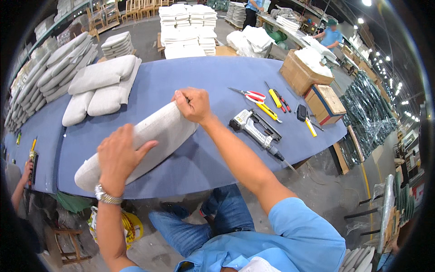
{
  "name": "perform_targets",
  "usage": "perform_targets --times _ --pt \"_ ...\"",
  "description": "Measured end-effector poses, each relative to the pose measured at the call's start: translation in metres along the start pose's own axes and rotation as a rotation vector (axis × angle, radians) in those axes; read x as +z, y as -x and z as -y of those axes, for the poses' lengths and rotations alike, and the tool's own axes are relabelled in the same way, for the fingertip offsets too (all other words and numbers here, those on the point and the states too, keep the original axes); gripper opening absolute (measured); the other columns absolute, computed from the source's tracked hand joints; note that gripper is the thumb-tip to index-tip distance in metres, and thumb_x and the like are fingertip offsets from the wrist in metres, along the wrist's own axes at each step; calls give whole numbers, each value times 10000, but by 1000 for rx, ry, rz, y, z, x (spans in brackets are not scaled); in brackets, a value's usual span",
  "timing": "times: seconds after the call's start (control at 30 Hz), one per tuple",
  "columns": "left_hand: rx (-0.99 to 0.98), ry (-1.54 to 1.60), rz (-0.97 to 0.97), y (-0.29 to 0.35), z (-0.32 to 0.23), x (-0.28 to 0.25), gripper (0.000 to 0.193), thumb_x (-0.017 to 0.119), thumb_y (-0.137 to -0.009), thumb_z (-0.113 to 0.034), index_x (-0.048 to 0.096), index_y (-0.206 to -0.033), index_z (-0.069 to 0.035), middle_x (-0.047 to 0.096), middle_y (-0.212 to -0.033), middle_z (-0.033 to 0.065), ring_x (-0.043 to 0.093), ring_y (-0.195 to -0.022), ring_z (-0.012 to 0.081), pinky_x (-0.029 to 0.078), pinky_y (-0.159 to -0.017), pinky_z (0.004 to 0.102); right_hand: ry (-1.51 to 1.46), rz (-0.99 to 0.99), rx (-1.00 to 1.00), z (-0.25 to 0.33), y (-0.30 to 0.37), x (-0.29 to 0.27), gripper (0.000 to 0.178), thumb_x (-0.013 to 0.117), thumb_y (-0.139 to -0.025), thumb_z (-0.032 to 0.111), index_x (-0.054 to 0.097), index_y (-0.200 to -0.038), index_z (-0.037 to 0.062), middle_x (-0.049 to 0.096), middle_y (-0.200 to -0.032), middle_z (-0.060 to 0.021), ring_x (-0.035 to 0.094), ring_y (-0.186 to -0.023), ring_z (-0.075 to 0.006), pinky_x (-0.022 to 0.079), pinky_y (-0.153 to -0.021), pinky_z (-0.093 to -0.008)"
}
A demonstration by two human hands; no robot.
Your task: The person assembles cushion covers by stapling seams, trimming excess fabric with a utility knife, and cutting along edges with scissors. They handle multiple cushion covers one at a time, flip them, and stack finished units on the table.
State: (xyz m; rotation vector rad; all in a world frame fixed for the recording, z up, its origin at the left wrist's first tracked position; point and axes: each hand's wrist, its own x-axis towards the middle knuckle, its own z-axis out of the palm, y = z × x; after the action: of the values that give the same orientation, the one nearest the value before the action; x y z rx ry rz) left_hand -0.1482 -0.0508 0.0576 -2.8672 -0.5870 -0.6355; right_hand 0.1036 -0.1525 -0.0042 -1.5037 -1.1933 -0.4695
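Observation:
A light grey upholstered seat cushion (165,131) is held tilted up on its edge on the blue-covered table (213,158). My right hand (192,105) is closed round its far right end, thumb on top. My left hand (121,152) lies over the near left part with the thumb spread away from the fingers; the fingertips are slightly blurred. Right of the cushion lie a silver staple gun (256,129) with a hose, red-handled scissors (254,96), a yellow-handled tool (274,98), red-handled pliers (284,102) and a yellow knife (269,112).
Finished-looking grey cushions (102,86) are piled at the table's left, with taller stacks (63,68) beyond. Cardboard boxes (302,68) stand at the right edge. White stacks (188,29) rise behind the table. Another person's hand (28,170) holds a tool at far left; two people work behind.

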Motion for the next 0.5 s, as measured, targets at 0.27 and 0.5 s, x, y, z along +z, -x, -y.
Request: perform_targets --times 0.27,0.5 --pt "-28 -3 -417 87 111 15 630 727 -825 -645 708 -1056 -60 697 -899 105 660 -771 295 508 -695 401 -50 -62 40 3 0 9 326 566 -941 262 758 -740 91 679 -670 -144 645 -590 -294 491 -576 -391" --pt "-103 40 -617 89 112 32 387 650 -976 -450 730 -958 -71 687 -839 91 655 -753 297 502 -681 402 -36 -28 233 4 4 9 353 558 -952 281 753 -743 75 658 -638 -137 626 -570 -264 482 -581 -384"
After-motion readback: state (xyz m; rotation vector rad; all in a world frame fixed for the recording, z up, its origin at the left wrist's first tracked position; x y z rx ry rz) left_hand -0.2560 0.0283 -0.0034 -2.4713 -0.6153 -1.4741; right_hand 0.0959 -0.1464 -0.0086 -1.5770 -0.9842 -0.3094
